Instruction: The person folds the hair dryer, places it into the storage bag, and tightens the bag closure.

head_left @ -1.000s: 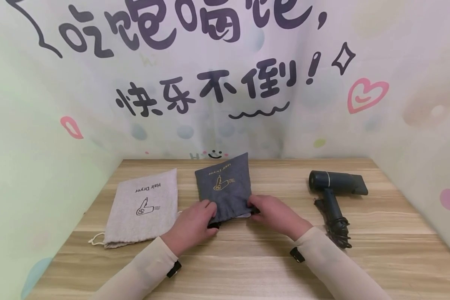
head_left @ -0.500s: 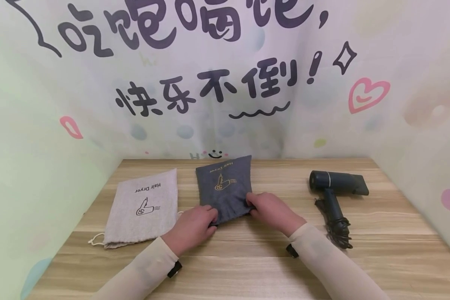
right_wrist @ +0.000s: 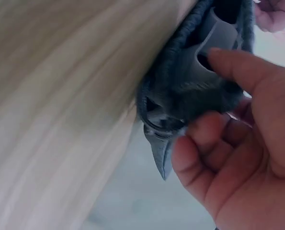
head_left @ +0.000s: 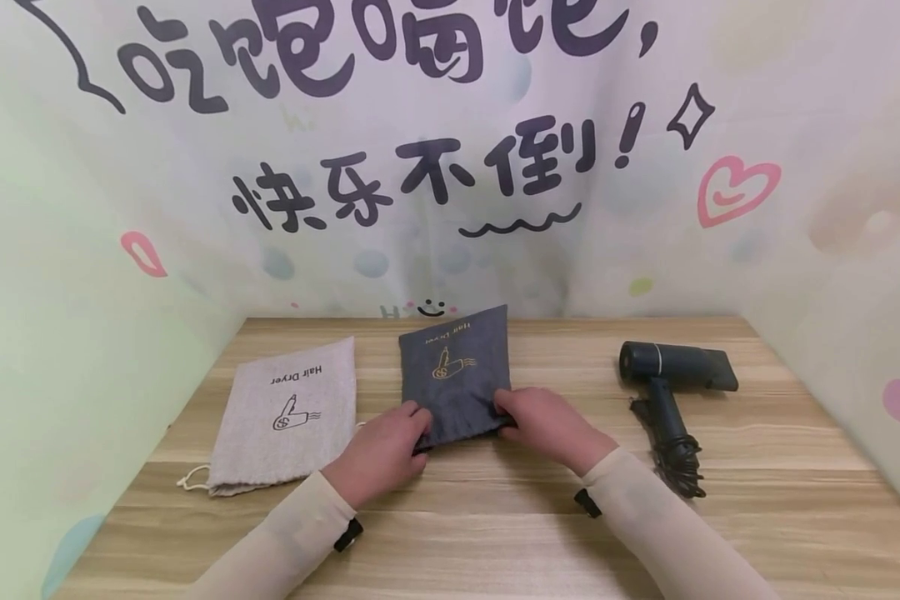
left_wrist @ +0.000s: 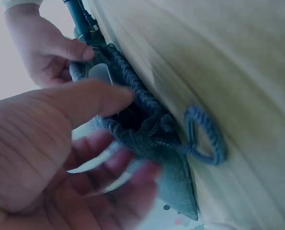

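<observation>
A dark grey drawstring bag (head_left: 457, 383), printed with a yellow hair dryer drawing, sits mid-table with its far end raised. At its near left corner, my left hand (head_left: 382, 450) grips the hem between thumb and fingers. My right hand (head_left: 543, 425) holds the near right corner, thumb over the mouth. Both wrist views look into the parted mouth, where a smooth light grey piece (right_wrist: 195, 67) shows; its kind cannot be told. A loop of blue-grey drawcord (left_wrist: 204, 136) hangs out beside the hem in the left wrist view.
A beige drawstring bag (head_left: 285, 417), marked Hair Dryer, lies flat at left, close to my left hand. To the right lies a black hair dryer (head_left: 663, 400) with its cord wrapped round the handle. A printed cloth backdrop (head_left: 435, 250) rises behind the wooden table (head_left: 495, 525).
The dark bag has shifted slightly right. Its near edge first dipped over the mouth, hiding the pale piece seen a second ago. Both hands keep their hold at the corners.
</observation>
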The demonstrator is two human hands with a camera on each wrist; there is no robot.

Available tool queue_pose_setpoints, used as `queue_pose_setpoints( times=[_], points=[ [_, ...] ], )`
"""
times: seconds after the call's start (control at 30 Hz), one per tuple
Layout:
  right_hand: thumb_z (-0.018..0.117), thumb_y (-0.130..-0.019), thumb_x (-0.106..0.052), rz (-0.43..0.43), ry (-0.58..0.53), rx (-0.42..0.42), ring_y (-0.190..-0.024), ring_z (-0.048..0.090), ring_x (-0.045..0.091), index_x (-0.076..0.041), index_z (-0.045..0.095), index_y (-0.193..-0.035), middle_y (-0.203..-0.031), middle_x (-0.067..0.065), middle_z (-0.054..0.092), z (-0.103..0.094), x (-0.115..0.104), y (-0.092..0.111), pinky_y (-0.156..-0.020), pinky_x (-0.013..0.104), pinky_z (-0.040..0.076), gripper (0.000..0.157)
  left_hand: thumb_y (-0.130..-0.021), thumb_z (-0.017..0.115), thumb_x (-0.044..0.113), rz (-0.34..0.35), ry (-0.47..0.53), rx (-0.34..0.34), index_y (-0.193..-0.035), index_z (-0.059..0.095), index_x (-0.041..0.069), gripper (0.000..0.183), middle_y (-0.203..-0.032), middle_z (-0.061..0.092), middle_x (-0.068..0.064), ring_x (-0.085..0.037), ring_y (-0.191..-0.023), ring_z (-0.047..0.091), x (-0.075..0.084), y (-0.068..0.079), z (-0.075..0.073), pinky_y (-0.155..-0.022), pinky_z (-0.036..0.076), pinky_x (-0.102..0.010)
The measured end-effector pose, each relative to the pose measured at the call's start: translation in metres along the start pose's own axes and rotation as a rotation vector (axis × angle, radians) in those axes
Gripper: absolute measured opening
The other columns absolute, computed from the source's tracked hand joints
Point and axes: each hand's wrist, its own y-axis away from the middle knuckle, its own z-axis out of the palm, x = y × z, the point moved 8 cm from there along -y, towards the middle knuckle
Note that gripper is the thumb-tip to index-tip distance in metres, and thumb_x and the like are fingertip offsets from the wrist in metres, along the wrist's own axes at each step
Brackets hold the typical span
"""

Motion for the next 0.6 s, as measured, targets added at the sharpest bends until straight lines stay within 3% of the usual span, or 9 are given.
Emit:
queue_pose_setpoints(
  times=[0.17,0.33,0.5,0.6],
  points=[
    [0.072,-0.078,-0.004,-0.038,-0.041,-0.038,-0.073,0.059,0.016,-0.008,0.061,-0.102,-0.089,0.003,0.064,0.0,0.0,0.007,-0.068,0.037,0.051,0.027,-0.081,0.079,0.013,-0.014,-0.002,-0.035,-0.093,0.059,0.009,0.023,-0.084,0.051,-0.001,-0.018,-0.073,0.055,-0.004,-0.001,0.004,-0.065,0.05,-0.037],
    [0.074,-0.08,-0.008,-0.002,-0.069,-0.068,-0.079,0.059,0.015,-0.007,0.062,-0.113,-0.1,0.003,0.062,0.0,0.007,0.014,-0.071,0.036,0.051,0.035,-0.081,0.076,0.013,-0.032,0.022,-0.048,-0.088,0.054,0.009,0.023,-0.076,0.053,-0.001,-0.02,-0.068,0.056,-0.007,-0.003,0.007,-0.061,0.047,-0.038],
    [0.075,-0.079,-0.01,0.044,-0.053,-0.086,-0.072,0.054,0.013,-0.007,0.061,-0.107,-0.092,0.001,0.057,-0.003,0.013,0.018,-0.066,0.034,0.049,0.031,-0.08,0.071,0.007,-0.043,0.028,-0.036,-0.087,0.05,0.008,0.023,-0.066,0.051,-0.001,-0.02,-0.059,0.055,-0.006,-0.004,0.005,-0.053,0.045,-0.038],
    [0.075,-0.079,-0.007,0.02,-0.046,-0.108,-0.068,0.049,0.012,-0.008,0.06,-0.095,-0.084,-0.002,0.053,-0.002,0.011,0.019,-0.063,0.033,0.046,0.023,-0.081,0.069,0.004,-0.068,0.032,-0.046,-0.09,0.05,0.006,0.021,-0.064,0.051,-0.002,-0.021,-0.056,0.055,-0.006,-0.005,0.005,-0.051,0.045,-0.039]
  ],
)
